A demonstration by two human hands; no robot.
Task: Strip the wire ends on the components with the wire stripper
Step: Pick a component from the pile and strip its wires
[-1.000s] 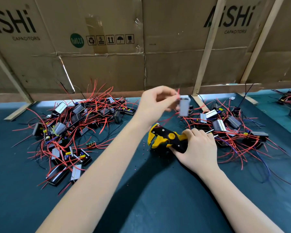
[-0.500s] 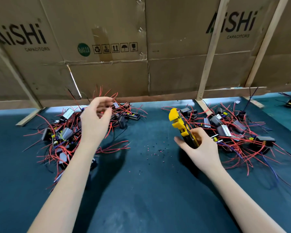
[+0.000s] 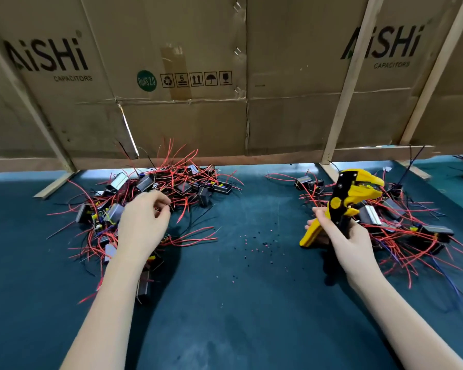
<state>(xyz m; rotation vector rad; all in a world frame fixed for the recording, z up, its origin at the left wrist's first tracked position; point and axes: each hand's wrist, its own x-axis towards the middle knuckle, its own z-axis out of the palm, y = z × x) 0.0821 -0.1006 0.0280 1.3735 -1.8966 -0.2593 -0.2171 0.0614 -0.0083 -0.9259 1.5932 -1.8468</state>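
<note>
Two heaps of wired components flank my hands: my left hand (image 3: 142, 225) hovers with curled fingers over the left pile (image 3: 155, 198), grasping nothing I can make out, while my right hand (image 3: 342, 236) clutches the yellow wire stripper (image 3: 345, 204) upright beside the right pile (image 3: 401, 225).

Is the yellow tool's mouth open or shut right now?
Open. The wire stripper, held up by the right hand, shows a gap between its yellow jaws, and no wire sits in them.
</note>
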